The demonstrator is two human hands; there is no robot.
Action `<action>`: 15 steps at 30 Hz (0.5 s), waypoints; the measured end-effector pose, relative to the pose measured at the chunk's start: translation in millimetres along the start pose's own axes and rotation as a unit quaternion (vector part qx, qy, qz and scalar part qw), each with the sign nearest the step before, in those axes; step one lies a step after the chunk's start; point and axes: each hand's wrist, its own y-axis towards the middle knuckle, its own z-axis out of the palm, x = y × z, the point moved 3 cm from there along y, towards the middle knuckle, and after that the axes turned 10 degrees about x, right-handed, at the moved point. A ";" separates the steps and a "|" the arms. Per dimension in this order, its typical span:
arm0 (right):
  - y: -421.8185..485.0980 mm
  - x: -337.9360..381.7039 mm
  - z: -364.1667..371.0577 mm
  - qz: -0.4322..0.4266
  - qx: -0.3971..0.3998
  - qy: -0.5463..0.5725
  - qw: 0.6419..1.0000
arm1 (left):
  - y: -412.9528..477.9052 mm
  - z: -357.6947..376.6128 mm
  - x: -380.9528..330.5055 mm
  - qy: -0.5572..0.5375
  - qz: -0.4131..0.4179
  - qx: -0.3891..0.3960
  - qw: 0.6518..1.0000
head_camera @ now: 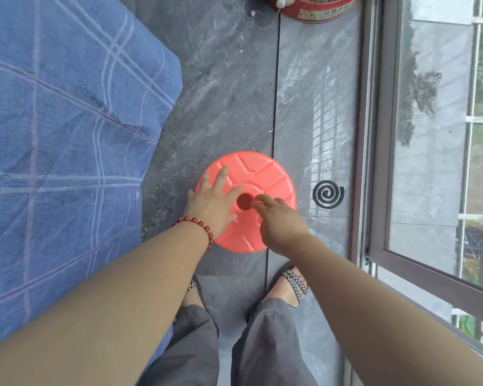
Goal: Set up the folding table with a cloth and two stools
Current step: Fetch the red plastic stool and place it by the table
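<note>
A round orange-red plastic stool (265, 174) stands on the grey floor in front of my feet, seen from above, with a hole in the middle of its seat. My left hand (214, 203) lies flat on the left side of the seat, fingers spread. My right hand (279, 221) rests on the right side, its fingers reaching to the edge of the centre hole. The table on the left is covered by a blue checked cloth (62, 140) that hangs over its edge. Only one stool is in view.
A black mosquito coil (328, 194) lies on the floor just right of the stool. A sliding glass door frame (374, 162) runs along the right. A red tin (315, 9) sits at the top edge. My sandalled feet (290, 285) stand behind the stool.
</note>
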 end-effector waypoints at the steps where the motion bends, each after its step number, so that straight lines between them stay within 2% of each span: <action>1: -1.0 -0.2 -1.4 -0.002 0.002 -0.018 1.000 | 0.4 2.4 1.3 -0.045 -0.018 0.003 0.999; 4: -0.7 2.8 0.2 -0.007 0.032 -0.040 0.999 | 4.3 13.5 3.6 -0.123 -0.050 0.048 0.990; 8: 4.4 12.4 13.1 -0.012 0.087 -0.034 0.996 | 9.5 30.9 0.7 -0.118 -0.031 0.120 0.985; 11: 7.5 12.4 18.2 0.023 0.101 -0.036 0.994 | 7.9 37.4 -1.6 -0.097 -0.029 0.117 0.988; 15: 7.7 7.2 13.0 0.047 0.078 -0.039 0.995 | 7.4 35.3 -7.4 -0.072 -0.011 0.106 0.992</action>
